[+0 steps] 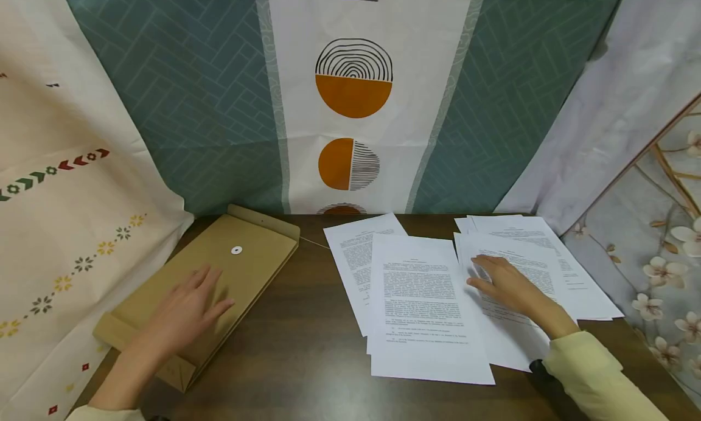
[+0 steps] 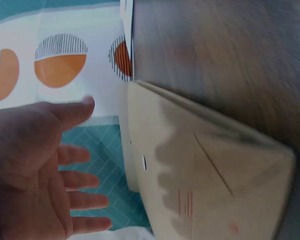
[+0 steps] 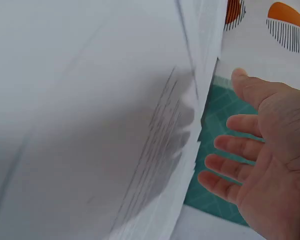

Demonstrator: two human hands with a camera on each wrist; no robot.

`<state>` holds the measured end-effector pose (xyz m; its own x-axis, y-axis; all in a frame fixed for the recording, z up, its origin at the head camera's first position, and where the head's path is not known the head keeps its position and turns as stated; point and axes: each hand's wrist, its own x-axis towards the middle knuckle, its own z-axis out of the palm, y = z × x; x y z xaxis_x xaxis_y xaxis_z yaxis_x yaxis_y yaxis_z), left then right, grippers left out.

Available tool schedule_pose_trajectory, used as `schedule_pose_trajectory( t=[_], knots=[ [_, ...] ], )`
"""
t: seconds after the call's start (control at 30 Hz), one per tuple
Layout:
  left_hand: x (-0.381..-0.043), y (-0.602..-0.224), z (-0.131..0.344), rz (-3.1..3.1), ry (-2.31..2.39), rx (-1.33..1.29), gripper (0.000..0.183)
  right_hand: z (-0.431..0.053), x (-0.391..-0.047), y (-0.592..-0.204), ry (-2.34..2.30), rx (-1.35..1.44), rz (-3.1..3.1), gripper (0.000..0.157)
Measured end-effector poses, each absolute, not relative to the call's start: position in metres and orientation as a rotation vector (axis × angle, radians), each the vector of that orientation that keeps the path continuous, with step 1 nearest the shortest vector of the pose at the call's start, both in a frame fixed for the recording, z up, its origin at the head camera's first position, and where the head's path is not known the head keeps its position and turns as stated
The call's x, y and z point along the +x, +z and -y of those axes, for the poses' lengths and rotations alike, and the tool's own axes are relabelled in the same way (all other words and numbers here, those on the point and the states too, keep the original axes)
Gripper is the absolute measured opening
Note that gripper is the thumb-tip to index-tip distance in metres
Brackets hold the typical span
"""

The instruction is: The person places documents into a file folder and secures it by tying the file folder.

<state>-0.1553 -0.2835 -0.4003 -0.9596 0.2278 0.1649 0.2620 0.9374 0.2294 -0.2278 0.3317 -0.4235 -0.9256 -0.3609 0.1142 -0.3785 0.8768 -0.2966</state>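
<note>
A brown kraft document envelope (image 1: 246,275) with a white button (image 1: 237,250) lies slanted on the left side of the table. Over it hangs my left hand (image 1: 183,311), fingers extended and thumb apart, holding nothing. In the left wrist view the hand (image 2: 35,170) is raised off the envelope (image 2: 210,175), casting a shadow on it. My right hand (image 1: 506,284) is spread above printed sheets (image 1: 526,342) on the right, also holding nothing. The right wrist view has that hand (image 3: 275,160) apart from the paper (image 3: 90,100), its shadow on the page.
More printed sheets (image 1: 421,360) lie overlapping at the middle of the dark wooden table (image 1: 296,342), and another stack (image 1: 580,281) sits at the back right. A thin string (image 1: 314,243) runs from the envelope toward the papers. Patterned curtains (image 1: 219,104) hang behind and at both sides.
</note>
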Motion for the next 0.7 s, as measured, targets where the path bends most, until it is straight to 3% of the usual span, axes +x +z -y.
schedule_pose_trajectory(
  t=[0.7],
  knots=[
    [-0.235,-0.398,0.237,3.11,-0.598,0.009,0.062,-0.302,-0.27,-0.423,0.55,0.661,3.022,0.059]
  ],
)
